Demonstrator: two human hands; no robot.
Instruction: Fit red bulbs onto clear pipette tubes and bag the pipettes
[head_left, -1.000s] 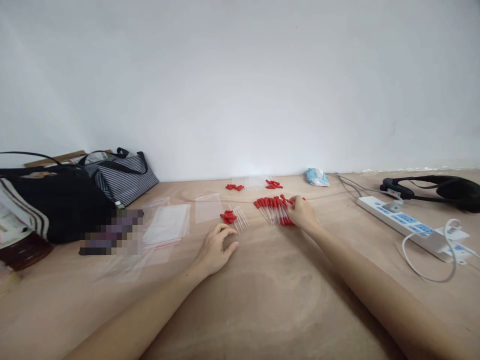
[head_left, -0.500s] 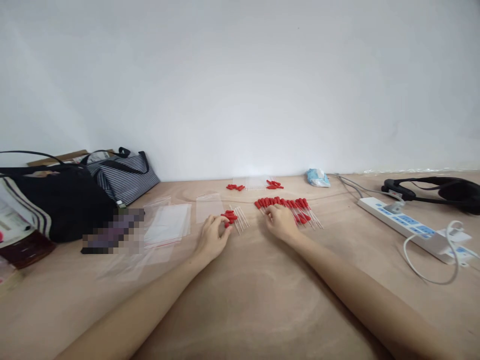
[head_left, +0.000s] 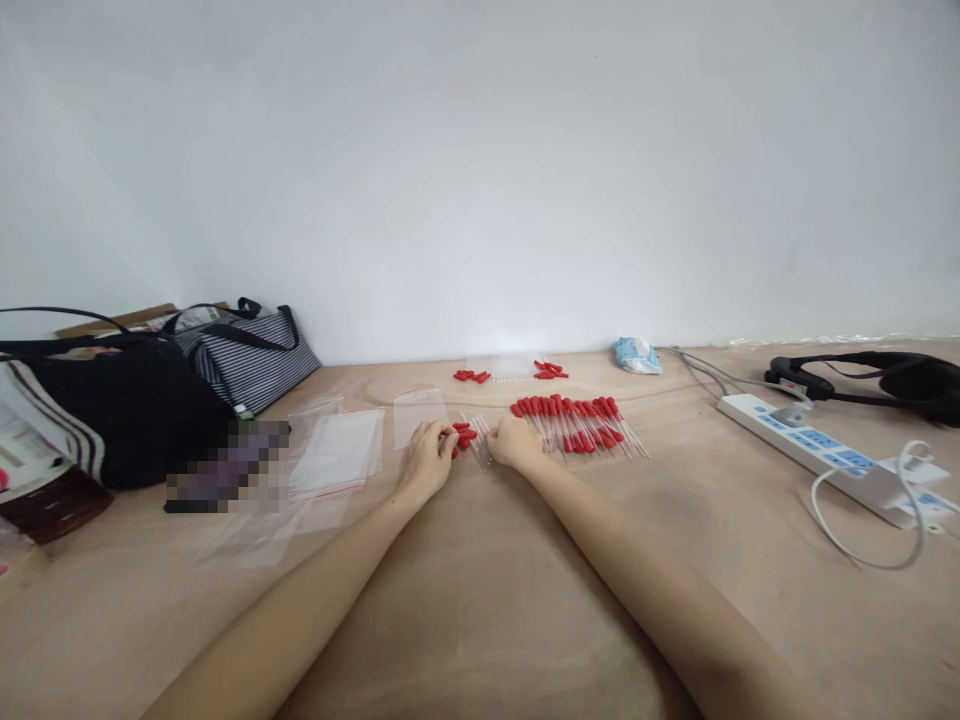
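My left hand (head_left: 429, 458) rests on the wooden table (head_left: 525, 600) with its fingers curled against a small heap of red rubber caps (head_left: 463, 436). My right hand (head_left: 511, 443) is closed over several thin clear glass tubes (head_left: 480, 432) lying just right of those caps. What, if anything, either hand grips is hidden by the fingers. To the right lies a row of assembled droppers with red caps (head_left: 577, 424). Further back are more red caps (head_left: 471, 375) and clear tubes (head_left: 510, 366).
Clear zip bags (head_left: 337, 448) lie left of my hands. A black bag (head_left: 127, 410) and a striped bag (head_left: 247, 355) stand at the far left. At the right lie a white power strip (head_left: 817, 450) with cables, a black headset (head_left: 892, 378) and a tissue packet (head_left: 636, 354).
My right hand left the row of droppers and slid left to the loose tubes. My left hand moved forward from the bare table to the heap of red caps.
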